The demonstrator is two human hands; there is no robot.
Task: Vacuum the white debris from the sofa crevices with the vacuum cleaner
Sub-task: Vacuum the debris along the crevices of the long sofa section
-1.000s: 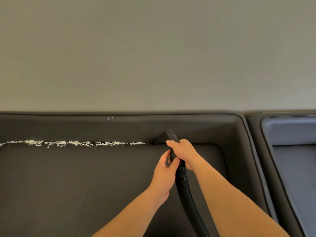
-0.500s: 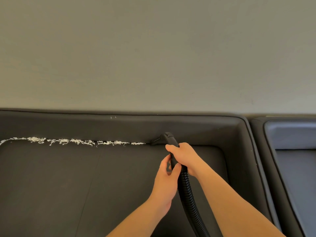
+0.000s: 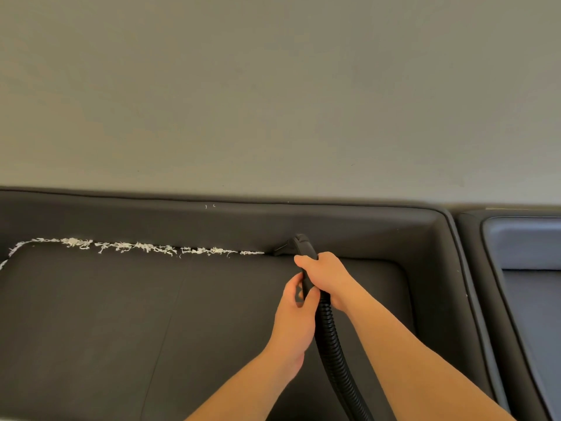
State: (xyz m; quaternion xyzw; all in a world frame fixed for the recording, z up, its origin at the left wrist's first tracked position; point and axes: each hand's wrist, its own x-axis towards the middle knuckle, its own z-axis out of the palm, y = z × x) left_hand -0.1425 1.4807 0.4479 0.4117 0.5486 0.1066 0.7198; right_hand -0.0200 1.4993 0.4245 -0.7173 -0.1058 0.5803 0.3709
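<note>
Nozzle (image 3: 283, 247) edged left along the sofa (image 3: 91, 314) crevice, now touching one shorter white debris line (image 3: 136, 247). Two hands, right hand (image 3: 326, 276) and left hand (image 3: 296, 323), both wrapped round one hose handle (image 3: 306, 268).

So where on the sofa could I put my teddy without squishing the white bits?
The wide dark seat cushion is bare in front of the white debris and left of the left hand. It is crowded where both hands, with the right hand, hold the vacuum hose by the back crevice.
</note>
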